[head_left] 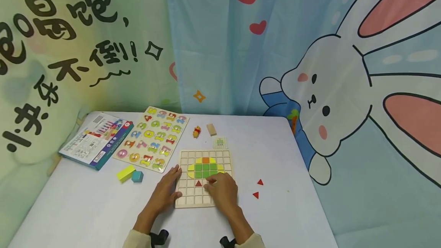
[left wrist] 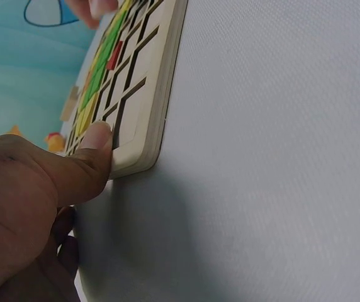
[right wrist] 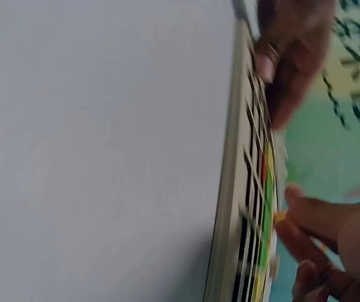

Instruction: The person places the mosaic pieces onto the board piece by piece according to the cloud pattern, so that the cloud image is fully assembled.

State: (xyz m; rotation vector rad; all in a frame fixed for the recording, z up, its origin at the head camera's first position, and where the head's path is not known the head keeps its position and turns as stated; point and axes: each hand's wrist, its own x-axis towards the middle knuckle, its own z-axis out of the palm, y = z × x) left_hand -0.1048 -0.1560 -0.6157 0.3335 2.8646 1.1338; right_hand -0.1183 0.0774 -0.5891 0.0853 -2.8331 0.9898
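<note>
A square wooden grid board (head_left: 193,201) lies on the table, with green tiles (head_left: 206,169), yellow tiles, an orange tile (head_left: 205,160) and a red triangle (head_left: 198,183) set in it. The left hand (head_left: 164,191) holds the board's left edge; in the left wrist view its thumb (left wrist: 95,141) presses on top near a corner. Over the board's right part is the right hand (head_left: 224,191). Between its thumb and forefinger it pinches a small yellow piece (right wrist: 281,218), seen in the right wrist view. The piece's shape is mostly hidden.
Two red triangles (head_left: 258,188) lie right of the board. A pattern card (head_left: 220,143), a wooden block (head_left: 211,129) and a small bear figure (head_left: 196,131) sit behind it. Leftward are a number board (head_left: 138,149), a boxed set (head_left: 96,141), and yellow (head_left: 125,173) and teal (head_left: 137,176) blocks.
</note>
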